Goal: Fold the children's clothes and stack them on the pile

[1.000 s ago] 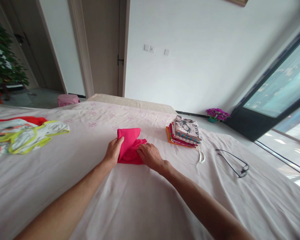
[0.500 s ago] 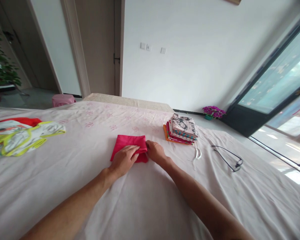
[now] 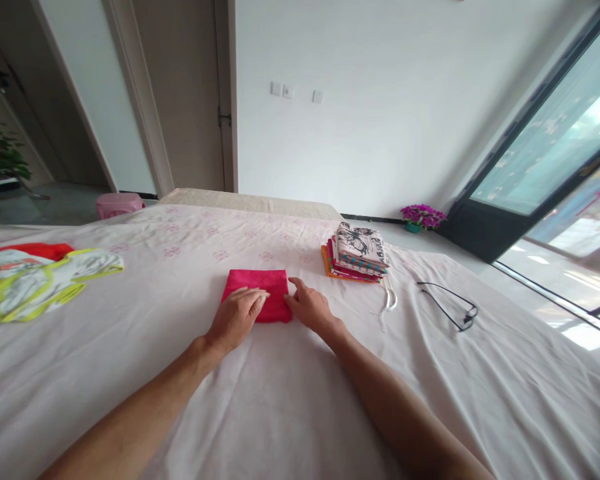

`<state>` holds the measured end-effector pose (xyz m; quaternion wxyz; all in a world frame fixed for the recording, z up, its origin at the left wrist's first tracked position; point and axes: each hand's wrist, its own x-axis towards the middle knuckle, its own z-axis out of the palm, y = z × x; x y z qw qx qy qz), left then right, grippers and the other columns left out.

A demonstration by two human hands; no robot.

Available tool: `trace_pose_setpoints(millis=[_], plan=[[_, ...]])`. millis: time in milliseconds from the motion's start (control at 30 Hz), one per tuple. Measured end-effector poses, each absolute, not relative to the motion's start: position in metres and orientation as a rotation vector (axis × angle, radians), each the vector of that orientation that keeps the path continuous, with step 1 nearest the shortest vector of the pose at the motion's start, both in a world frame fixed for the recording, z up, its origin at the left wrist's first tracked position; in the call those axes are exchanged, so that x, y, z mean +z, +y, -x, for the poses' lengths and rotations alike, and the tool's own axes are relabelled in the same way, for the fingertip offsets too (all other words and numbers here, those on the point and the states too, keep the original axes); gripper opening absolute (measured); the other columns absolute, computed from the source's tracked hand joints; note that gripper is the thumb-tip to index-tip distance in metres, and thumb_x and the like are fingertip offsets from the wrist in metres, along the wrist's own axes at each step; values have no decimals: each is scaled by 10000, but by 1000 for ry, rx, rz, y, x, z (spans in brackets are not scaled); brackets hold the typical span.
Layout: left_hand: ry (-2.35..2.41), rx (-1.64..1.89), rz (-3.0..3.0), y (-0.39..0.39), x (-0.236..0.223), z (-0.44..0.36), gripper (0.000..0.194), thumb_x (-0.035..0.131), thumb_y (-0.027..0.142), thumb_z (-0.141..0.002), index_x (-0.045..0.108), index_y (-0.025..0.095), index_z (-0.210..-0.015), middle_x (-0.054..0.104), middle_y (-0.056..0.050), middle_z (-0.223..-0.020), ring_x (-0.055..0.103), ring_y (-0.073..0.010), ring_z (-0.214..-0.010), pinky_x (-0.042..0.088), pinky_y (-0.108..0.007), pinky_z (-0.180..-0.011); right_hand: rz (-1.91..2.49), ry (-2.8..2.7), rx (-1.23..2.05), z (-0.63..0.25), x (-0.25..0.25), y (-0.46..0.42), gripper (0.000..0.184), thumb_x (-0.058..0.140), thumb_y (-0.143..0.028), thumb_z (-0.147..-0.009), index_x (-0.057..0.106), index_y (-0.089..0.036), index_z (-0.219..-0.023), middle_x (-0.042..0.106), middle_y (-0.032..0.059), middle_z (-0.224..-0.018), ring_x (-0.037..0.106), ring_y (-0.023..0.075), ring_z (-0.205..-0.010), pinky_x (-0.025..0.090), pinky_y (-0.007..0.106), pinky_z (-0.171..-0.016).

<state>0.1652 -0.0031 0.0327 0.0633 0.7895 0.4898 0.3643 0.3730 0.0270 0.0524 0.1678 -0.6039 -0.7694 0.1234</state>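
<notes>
A folded red-pink garment (image 3: 276,308) lies flat on the bed sheet (image 3: 280,400) in front of me. My left hand (image 3: 241,312) rests on its left part, palm down, fingers stretched out flat. At its right edge is my right hand (image 3: 310,303), thumb and forefinger apart, with the fingertips close to the cloth or touching it. Nothing is gripped between those fingers. Beyond my right hand stands a stack of folded clothes (image 3: 360,248), the top one pale with a dark print and lettering.
White cords (image 3: 389,297) trail from the stack. Eyeglasses (image 3: 460,313) lie on the sheet at the right. Loose clothes with yellow-green trim (image 3: 45,283) are spread at the left. Past the bed are a pink stool (image 3: 119,203) and purple flowers (image 3: 423,217).
The garment's right part now lies flat and its near edge is even. My right hand has released the edge and its fingers have spread. The view has shifted slightly.
</notes>
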Motion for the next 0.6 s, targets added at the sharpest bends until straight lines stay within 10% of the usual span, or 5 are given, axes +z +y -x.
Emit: trace_pose_setpoints(millis=[333, 600], plan=[[1764, 719, -2656, 2, 17, -158, 531, 479, 411, -938, 525, 153, -1400, 462, -169, -1489, 367, -334, -1416, 254, -548, -1168, 1192, -2490, -2, -356, 39, 20, 570, 452, -347, -988, 327, -160, -1513, 337, 121, -1567, 245, 257, -1463, 182, 455, -1194], [1785, 771, -2444, 16, 36, -152, 498, 304, 383, -988, 611, 142, -1297, 614, -147, -1347, 521, -272, -1300, 354, -469, -1115, 1242, -2530, 236, -370, 51, 33, 462, 260, -329, -1048, 410, -183, -1461, 447, 120, -1502, 373, 219, -1410, 296, 460, -1149]])
